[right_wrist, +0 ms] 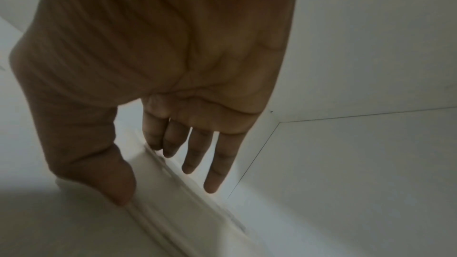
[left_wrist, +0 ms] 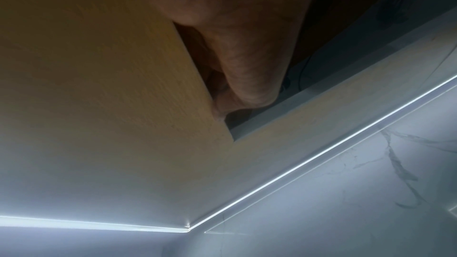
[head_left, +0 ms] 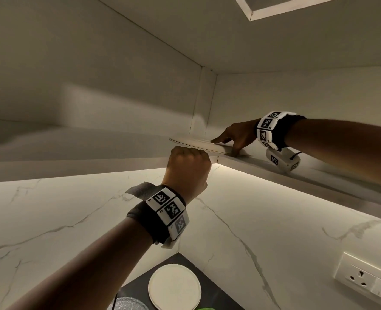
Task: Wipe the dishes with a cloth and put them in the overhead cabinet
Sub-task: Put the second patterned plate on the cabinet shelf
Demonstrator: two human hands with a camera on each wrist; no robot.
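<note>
A pale plate (head_left: 194, 143) lies flat on the bottom shelf of the overhead cabinet (head_left: 118, 139), in its back corner, at about 12 o'clock from the left hand (head_left: 188, 166). The right hand (head_left: 235, 138) reaches in from 3 o'clock with fingers nearly straight; the head view shows a fingertip on the plate's rim. Only the right wrist view (right_wrist: 158, 85) shows the spread: thumb set against the near rim of the plate (right_wrist: 173, 187), four fingers (right_wrist: 215, 163) extended over it, nothing gripped. The left hand is curled into a fist at the shelf's front edge; the left wrist view (left_wrist: 237, 50) shows its fingers hooked over the cabinet's edge (left_wrist: 197, 77), hidden in the head view. At 6 o'clock, on the dark counter (head_left: 214, 294), sits another white plate (head_left: 174, 287); a wall socket (head_left: 364, 278) is at 4 o'clock.
</note>
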